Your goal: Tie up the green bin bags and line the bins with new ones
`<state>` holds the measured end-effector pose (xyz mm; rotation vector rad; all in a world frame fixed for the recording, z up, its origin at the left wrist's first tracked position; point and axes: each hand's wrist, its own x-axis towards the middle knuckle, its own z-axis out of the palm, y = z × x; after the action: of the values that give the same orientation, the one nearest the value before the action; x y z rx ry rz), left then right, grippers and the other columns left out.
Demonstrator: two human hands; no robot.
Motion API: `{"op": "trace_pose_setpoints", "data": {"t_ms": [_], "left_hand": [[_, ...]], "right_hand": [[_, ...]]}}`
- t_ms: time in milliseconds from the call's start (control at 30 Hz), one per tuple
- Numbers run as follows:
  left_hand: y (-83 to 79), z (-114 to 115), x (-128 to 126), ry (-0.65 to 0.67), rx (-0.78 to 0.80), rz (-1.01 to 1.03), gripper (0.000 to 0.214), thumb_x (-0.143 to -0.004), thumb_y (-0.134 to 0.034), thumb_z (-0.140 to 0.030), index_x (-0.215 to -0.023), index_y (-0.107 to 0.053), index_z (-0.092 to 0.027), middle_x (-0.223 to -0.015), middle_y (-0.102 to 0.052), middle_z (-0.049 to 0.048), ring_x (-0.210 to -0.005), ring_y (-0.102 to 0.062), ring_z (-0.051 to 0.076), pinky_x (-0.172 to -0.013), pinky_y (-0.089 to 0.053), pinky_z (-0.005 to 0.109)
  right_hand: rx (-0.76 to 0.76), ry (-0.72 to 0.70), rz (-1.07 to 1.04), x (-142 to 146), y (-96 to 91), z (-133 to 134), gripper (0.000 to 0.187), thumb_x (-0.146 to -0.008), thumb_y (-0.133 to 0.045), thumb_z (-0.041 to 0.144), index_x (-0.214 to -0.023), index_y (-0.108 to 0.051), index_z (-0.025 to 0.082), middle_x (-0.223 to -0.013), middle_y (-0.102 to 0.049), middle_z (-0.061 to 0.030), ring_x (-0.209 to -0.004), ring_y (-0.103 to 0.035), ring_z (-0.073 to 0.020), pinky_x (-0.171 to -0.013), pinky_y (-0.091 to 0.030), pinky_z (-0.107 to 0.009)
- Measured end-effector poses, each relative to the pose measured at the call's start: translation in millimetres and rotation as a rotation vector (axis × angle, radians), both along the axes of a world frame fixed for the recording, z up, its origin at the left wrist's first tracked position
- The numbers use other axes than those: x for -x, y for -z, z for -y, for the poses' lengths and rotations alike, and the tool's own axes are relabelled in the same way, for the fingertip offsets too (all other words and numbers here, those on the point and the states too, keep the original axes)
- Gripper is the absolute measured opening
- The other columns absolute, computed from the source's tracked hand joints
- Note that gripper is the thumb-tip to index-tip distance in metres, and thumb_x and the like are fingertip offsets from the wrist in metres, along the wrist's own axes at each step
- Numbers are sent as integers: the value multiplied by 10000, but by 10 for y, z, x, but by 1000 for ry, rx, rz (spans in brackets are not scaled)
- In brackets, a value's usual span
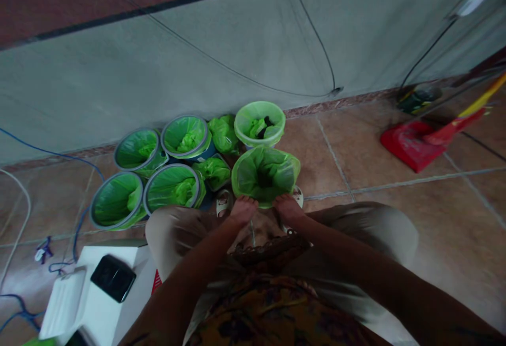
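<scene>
A light green plastic bin liner (247, 172) stands spread open between my feet, its mouth facing up and its inside dark toward the bottom. My left hand (244, 210) is closed on the near edge of the liner at its left. At the right of that same edge, my right hand (288, 209) grips the plastic too. Whether a bin sits inside this liner is hard to make out. Just beyond it stands a lined bin (260, 111) with crumpled green plastic and something dark inside.
Several grey-rimmed bins (185, 135) with green liners stand at the left, beside bunched green bags (223, 134). A red dustpan (419, 143) lies at the right. A white box (106, 314) carries a black phone-like object (113, 277). Blue cables (81, 224) cross the floor.
</scene>
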<state>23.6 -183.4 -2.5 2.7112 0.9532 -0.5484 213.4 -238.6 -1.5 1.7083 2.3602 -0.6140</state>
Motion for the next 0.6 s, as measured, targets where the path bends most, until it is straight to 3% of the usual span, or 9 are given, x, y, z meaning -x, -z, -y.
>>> {"op": "trace_pose_setpoints", "data": {"t_ms": [167, 267, 333, 433, 600], "left_hand": [[-123, -590, 166, 8, -65, -19, 200, -904, -471, -90, -962, -653, -149, -983, -682, 88, -1063, -596, 211, -1103, -325, 421], [-263, -724, 269, 17, -118, 87, 294, -872, -470, -50, -1096, -636, -146, -1220, -633, 126, -1278, -488, 247, -1157, -239, 496], [-341, -639, 293, -11, -152, 134, 386, -856, -472, -48, -1210, -591, -144, -1377, -538, 148, -1373, -384, 284, -1154, -221, 540], [-364, -328, 223, -101, -150, 152, 393, -867, -462, -75, -1233, -577, -158, -1362, -545, 139, -1313, -435, 278, -1130, -274, 507], [-183, 120, -48, -80, -30, 170, 275, -906, -458, -140, -1146, -590, -164, -1161, -625, 105, -1122, -530, 237, -1043, -372, 421]], "right_hand": [[-187, 5, -181, 60, -90, -26, 409, -908, -456, 100, -1296, -587, 104, -1222, -634, -146, -1132, -542, -238, -994, -384, -360], [-271, 68, -211, -54, -246, 7, 339, -936, -427, 143, -1200, -640, 137, -1158, -661, -122, -1100, -554, -234, -967, -389, -347], [-205, 130, -104, -178, -304, 48, 251, -909, -468, 160, -1037, -684, 150, -991, -693, -110, -951, -601, -230, -857, -419, -331], [-111, 191, 48, -320, -280, 96, 171, -814, -552, 135, -923, -684, 143, -879, -692, -117, -810, -614, -226, -744, -424, -325], [-155, 136, 10, -276, -227, 41, 238, -815, -520, 119, -983, -684, 156, -1018, -662, -119, -1017, -564, -262, -898, -425, -352]]}}
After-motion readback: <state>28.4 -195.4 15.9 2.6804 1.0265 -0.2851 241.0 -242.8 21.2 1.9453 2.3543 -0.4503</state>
